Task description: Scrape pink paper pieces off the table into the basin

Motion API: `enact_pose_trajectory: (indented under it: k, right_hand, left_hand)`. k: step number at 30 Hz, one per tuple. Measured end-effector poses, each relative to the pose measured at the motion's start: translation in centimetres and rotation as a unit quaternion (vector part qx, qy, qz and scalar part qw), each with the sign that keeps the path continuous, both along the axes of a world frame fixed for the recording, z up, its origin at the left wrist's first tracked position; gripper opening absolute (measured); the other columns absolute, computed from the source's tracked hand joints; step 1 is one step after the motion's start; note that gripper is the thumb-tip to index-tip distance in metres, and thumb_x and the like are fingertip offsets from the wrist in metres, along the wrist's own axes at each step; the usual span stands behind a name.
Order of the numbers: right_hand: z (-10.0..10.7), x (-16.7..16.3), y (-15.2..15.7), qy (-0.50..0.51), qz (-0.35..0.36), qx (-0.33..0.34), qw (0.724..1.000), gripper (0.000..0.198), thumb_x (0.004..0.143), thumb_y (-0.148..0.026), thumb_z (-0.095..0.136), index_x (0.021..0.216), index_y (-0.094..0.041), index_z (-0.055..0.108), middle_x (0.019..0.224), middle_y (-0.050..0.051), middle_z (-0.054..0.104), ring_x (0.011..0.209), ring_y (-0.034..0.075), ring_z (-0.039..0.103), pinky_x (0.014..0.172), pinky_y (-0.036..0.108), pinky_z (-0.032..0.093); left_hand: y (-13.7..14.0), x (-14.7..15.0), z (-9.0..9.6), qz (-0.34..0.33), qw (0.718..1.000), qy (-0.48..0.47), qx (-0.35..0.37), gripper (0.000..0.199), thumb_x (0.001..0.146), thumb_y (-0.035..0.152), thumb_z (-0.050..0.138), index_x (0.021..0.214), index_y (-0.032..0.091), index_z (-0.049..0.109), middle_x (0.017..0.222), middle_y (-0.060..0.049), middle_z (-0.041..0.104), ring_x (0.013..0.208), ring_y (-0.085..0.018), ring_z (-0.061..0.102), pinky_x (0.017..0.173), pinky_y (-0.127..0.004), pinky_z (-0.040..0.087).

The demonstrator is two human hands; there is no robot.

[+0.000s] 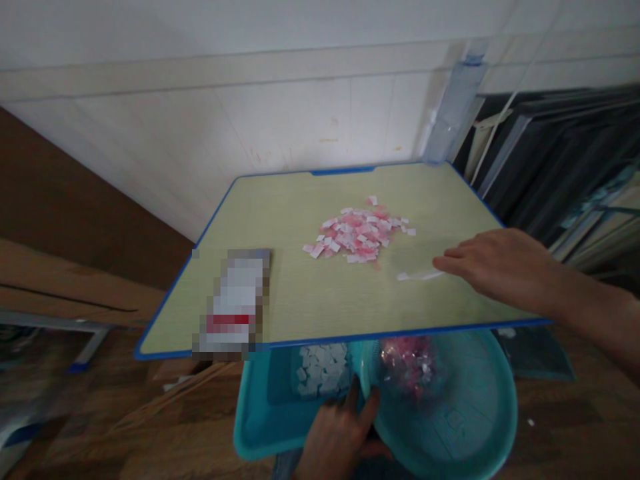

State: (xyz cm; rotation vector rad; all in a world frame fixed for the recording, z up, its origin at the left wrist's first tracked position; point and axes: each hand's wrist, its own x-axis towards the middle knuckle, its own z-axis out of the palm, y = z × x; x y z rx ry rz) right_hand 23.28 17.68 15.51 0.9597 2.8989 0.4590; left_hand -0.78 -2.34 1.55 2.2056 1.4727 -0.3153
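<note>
A whitish strip [419,275] was seen just left of the right hand [493,261], whose grip, like the left hand's [339,425], could not be told.

Pale yellow-green tabletop [295,300], blue edging [345,338], pink-and-white pieces [355,235], teal bin [253,430], paler teal basin [480,400], brown wood-grain floor [190,433]

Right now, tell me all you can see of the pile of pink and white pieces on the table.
The pile is a low, loose heap of small, mostly squarish pieces, white and pink, like paper or thin plastic. They overlap at varied angles, with strays around the edges. It rests near the middle of the table. No hand touches it; the right hand is to its right.
</note>
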Motion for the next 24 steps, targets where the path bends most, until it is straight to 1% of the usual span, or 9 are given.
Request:
enact_pose_trajectory:
  k: [3,5,7,10,13,17,20,21,24]
  right_hand:
    - [0.7,1.5,-0.9,-0.028,0.011,-0.007,1.000,0.030,0.082,-0.010,0.042,0.095,-0.026,0.065,0.081,0.001,0.071,0.065,0.019,0.062,0.056,0.032,0.034]
    - [1.2,2.1,-1.3,-0.018,0.010,-0.030,0.999,0.025,0.084,-0.014,0.044,0.092,-0.026,0.065,0.079,0.000,0.070,0.064,0.018,0.062,0.056,0.031,0.034]
    - [1.5,2.4,-1.5,-0.007,0.004,-0.042,0.999,0.023,0.085,-0.015,0.045,0.087,-0.026,0.065,0.074,-0.001,0.069,0.063,0.017,0.062,0.055,0.030,0.033]
    - [1.8,2.1,-1.5,-0.014,-0.005,-0.039,0.999,0.022,0.086,-0.015,0.045,0.082,-0.026,0.064,0.067,-0.003,0.067,0.059,0.017,0.061,0.053,0.030,0.030]
    - [1.6,1.6,-1.5,-0.030,-0.012,-0.010,0.999,0.019,0.084,-0.014,0.046,0.082,-0.026,0.062,0.068,-0.003,0.067,0.060,0.018,0.061,0.053,0.030,0.029]
    - [0.8,0.9,-1.7,-0.054,-0.005,0.073,0.996,0.027,0.081,-0.005,0.042,0.088,-0.023,0.062,0.072,0.001,0.068,0.063,0.019,0.062,0.055,0.031,0.030]
    - [0.2,0.7,-1.6,-0.048,0.020,0.062,0.997,0.024,0.083,-0.008,0.043,0.086,-0.023,0.061,0.072,0.000,0.068,0.064,0.019,0.062,0.055,0.030,0.031]
    - [0.1,0.6,-1.5,-0.041,0.015,0.058,0.997,0.023,0.083,-0.009,0.044,0.087,-0.023,0.062,0.074,0.000,0.069,0.065,0.018,0.062,0.055,0.030,0.031]
    - [0.0,0.5,-1.3,-0.041,-0.033,0.069,0.996,0.028,0.083,-0.007,0.042,0.094,-0.022,0.062,0.078,0.002,0.070,0.066,0.019,0.062,0.055,0.030,0.030]
  left_hand:
    - [-0.1,0.0,-0.2,-0.005,1.000,-0.003,0.005,0.077,0.071,0.051,0.070,0.137,0.022,0.043,0.136,-0.024,0.044,0.096,-0.032,0.063,0.076,-0.039,0.053]
    - [-0.1,-0.1,-0.4,-0.005,1.000,-0.005,0.009,0.076,0.072,0.051,0.070,0.137,0.021,0.043,0.136,-0.024,0.045,0.094,-0.032,0.064,0.075,-0.039,0.053]
    - [-0.2,-0.2,-0.7,-0.006,1.000,-0.008,0.017,0.076,0.072,0.053,0.068,0.136,0.021,0.043,0.135,-0.024,0.046,0.094,-0.032,0.064,0.074,-0.040,0.054]
    - [-0.3,-0.3,-0.8,-0.010,1.000,-0.010,0.023,0.076,0.072,0.054,0.068,0.137,0.021,0.043,0.133,-0.023,0.048,0.093,-0.032,0.064,0.073,-0.040,0.054]
    - [-0.2,-0.3,-0.7,-0.011,1.000,-0.009,0.018,0.076,0.072,0.052,0.069,0.136,0.021,0.044,0.131,-0.023,0.050,0.090,-0.032,0.065,0.072,-0.040,0.054]
    - [-0.1,-0.1,-0.3,-0.010,1.000,-0.009,0.016,0.074,0.073,0.051,0.067,0.136,0.020,0.044,0.129,-0.023,0.052,0.090,-0.032,0.065,0.073,-0.040,0.054]
    - [0.0,0.0,-0.1,-0.009,1.000,-0.003,0.006,0.074,0.073,0.051,0.068,0.136,0.020,0.043,0.128,-0.023,0.052,0.090,-0.032,0.065,0.072,-0.040,0.054]
    - [0.0,0.0,-0.1,-0.010,1.000,-0.002,0.004,0.074,0.073,0.050,0.068,0.137,0.020,0.043,0.129,-0.023,0.052,0.091,-0.032,0.064,0.072,-0.040,0.054]
    - [0.1,0.0,0.0,-0.010,1.000,0.000,-0.001,0.075,0.073,0.051,0.068,0.137,0.021,0.042,0.128,-0.023,0.052,0.092,-0.032,0.064,0.073,-0.040,0.054]
